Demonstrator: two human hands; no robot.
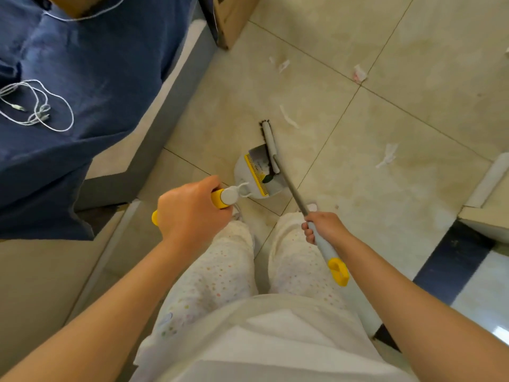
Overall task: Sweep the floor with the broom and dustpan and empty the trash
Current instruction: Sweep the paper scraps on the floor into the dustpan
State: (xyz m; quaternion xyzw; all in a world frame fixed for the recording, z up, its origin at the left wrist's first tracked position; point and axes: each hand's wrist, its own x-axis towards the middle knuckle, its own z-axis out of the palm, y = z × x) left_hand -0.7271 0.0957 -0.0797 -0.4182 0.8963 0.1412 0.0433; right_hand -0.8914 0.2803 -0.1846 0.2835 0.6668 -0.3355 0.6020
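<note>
There is one broom (292, 188), one dustpan (243, 169) and two bare hands, each holding one tool.

The left hand (192, 213) is clenched around the dustpan's yellow handle (217, 199), just below its white cap. The handle drops away from the hand to the pan, which sits on the tiled floor (358, 194) ahead of the person's feet and a little to the right of that hand. One row of yellow comb teeth (256, 175) runs across the pan.

The right hand (326, 226) is wrapped around the grey grip of the broom's shaft. The yellow end of the shaft sticks out behind the hand, toward the person. From the hand the metal shaft slants forward and to the left, down to the single broom head (269, 140). The near end of the head lies over the mouth of the dustpan, with dark bristles touching the yellow comb. Its far end reaches out over bare tile beyond the pan. So both tools meet on the floor between the two hands and farther from the person than either hand.

Five white paper scraps (387, 155) show plainly on the tiles, all beyond or to the right of the broom head and apart from the pan. Another sliver sits at the right edge.

On the left stands one bed (82, 78) with a blue sheet, and one white cable (41, 114) lies looped on it. One cardboard box (234, 17) stands at the top. Two legs in dotted trousers (220, 271) fill the bottom of the view.
</note>
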